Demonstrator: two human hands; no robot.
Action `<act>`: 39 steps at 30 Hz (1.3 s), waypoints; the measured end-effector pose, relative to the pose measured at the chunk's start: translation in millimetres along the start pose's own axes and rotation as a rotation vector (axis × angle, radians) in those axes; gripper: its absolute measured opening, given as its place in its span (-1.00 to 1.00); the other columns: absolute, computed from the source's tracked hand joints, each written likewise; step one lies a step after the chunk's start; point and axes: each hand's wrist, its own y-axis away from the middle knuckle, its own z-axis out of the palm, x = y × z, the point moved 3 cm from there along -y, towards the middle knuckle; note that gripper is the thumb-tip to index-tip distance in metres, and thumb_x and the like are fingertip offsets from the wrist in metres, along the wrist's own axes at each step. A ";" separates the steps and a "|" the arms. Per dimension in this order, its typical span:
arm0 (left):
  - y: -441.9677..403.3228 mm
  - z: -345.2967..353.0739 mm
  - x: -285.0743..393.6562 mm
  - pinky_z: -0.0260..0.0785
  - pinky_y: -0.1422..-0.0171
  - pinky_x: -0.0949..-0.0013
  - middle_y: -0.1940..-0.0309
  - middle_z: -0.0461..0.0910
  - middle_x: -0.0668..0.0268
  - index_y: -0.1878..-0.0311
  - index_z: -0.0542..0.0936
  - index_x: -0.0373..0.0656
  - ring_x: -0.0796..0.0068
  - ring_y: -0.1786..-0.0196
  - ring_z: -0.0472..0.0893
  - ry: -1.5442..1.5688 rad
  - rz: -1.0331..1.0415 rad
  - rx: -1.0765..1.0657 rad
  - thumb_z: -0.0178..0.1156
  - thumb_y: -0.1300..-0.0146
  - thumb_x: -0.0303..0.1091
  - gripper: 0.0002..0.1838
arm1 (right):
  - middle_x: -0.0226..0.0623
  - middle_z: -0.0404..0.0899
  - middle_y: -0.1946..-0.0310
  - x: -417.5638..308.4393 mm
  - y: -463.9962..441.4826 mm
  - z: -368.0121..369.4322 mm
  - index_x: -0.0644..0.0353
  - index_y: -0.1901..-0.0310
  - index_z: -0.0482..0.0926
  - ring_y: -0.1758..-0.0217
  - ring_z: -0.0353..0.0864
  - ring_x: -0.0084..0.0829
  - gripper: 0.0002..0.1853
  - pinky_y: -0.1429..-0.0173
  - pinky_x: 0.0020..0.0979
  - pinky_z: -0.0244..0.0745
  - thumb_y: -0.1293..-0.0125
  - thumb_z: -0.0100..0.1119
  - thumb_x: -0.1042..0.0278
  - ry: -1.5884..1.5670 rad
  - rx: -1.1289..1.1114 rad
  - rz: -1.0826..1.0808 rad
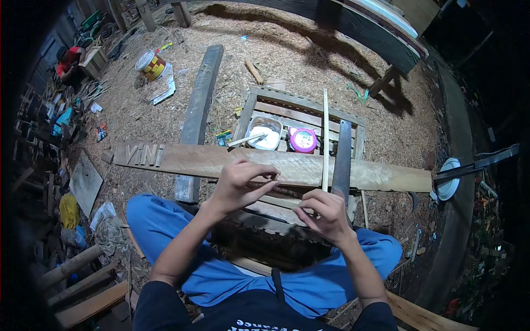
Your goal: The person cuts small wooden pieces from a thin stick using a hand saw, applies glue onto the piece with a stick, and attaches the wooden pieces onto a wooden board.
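Note:
My left hand point(245, 185) is raised over the long wooden board point(204, 160), its thumb and forefinger pinched near a tiny piece too small to name. To its right, my right hand point(324, 216) is curled, fingertips close together, beside the lower ends of a thin wooden strip point(326, 132) and a saw point(342, 160); what it holds, if anything, cannot be made out. Raised wooden letters point(144, 155) sit on the board's left end. Behind the board, a tub of white material point(265, 134) with a stick point(247, 139) across it stands beside a pink tape measure point(302, 140) on a slatted wooden crate point(298, 99).
A dark beam point(201, 105) lies left of the crate. Farther back are a red-and-yellow bucket point(150, 65) and a raised heavy timber point(364, 33). A person in red point(69, 63) is at the far left. A white round lid point(448, 179) lies near the board's right end.

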 end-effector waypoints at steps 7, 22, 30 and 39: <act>22.5 -19.9 -35.5 0.36 -0.22 0.22 0.01 0.79 0.33 0.03 0.75 -0.09 0.33 -0.12 0.70 -0.137 -0.140 0.004 0.52 -0.21 -0.32 -0.72 | -0.28 0.71 0.18 7.4 -9.4 23.4 0.15 -0.04 0.69 0.16 0.71 -0.25 -0.65 -0.02 -0.22 0.54 -0.21 0.49 0.42 0.158 -0.070 -0.009; 59.2 -58.1 -75.6 0.32 -0.12 0.34 0.23 0.82 0.38 0.09 0.82 -0.05 0.42 0.21 0.68 -0.038 -0.588 0.103 0.45 -0.26 -0.41 -0.84 | -0.23 0.62 0.07 28.8 -110.1 105.6 0.09 -0.24 0.61 -0.02 0.62 -0.19 -0.51 -0.04 -0.16 0.50 -0.24 0.39 0.39 0.328 -0.227 -0.033; 55.5 -58.0 -90.4 0.59 0.05 0.44 0.17 0.85 0.23 0.02 0.73 -0.29 0.55 0.13 0.80 0.156 -0.763 0.113 0.35 -0.48 -0.34 -0.80 | -0.21 0.54 0.20 39.7 -161.1 142.5 0.10 -0.15 0.65 0.03 0.59 -0.22 -0.57 0.06 -0.23 0.50 -0.20 0.32 0.42 0.460 -0.324 -0.031; 53.1 -47.3 -79.0 0.57 0.12 0.44 0.25 0.79 0.27 0.02 0.66 -0.33 0.58 0.20 0.75 0.427 -0.837 0.170 0.22 -0.59 -0.33 -0.78 | -0.25 0.71 0.22 44.5 -135.9 96.1 0.12 -0.05 0.70 0.27 0.71 -0.24 -0.67 0.24 -0.26 0.56 -0.23 0.34 0.52 0.269 -0.043 -0.044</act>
